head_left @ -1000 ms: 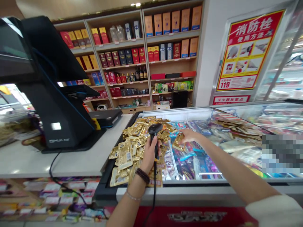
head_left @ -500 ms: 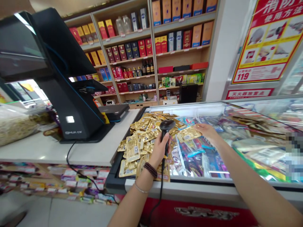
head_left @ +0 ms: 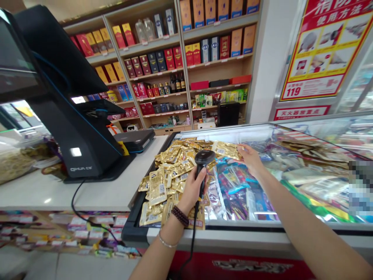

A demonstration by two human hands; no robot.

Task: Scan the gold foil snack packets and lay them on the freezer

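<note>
My left hand (head_left: 192,186) is wrapped round the handle of a black corded barcode scanner (head_left: 204,157), its head tilted up over a heap of gold foil packets (head_left: 170,167). A single gold foil packet (head_left: 226,150) is pinched by one end in my right hand (head_left: 248,156), just right of the scanner head and above the glass. The heap lies on the left end of a glass-topped chest freezer (head_left: 224,229). From the scanner a black cable (head_left: 192,237) hangs over the freezer's front edge.
To the left, a black point-of-sale terminal (head_left: 87,144) stands on a white counter (head_left: 116,196), with a dark flat device (head_left: 135,140) behind it. Colourful packages (head_left: 233,182) show through the freezer glass. Shelves of boxes and bottles (head_left: 163,60) line the back wall.
The held gold packet has moved up and slightly left with my right hand, and its face is turned differently. My left hand still grips the scanner. The view has shifted a little.
</note>
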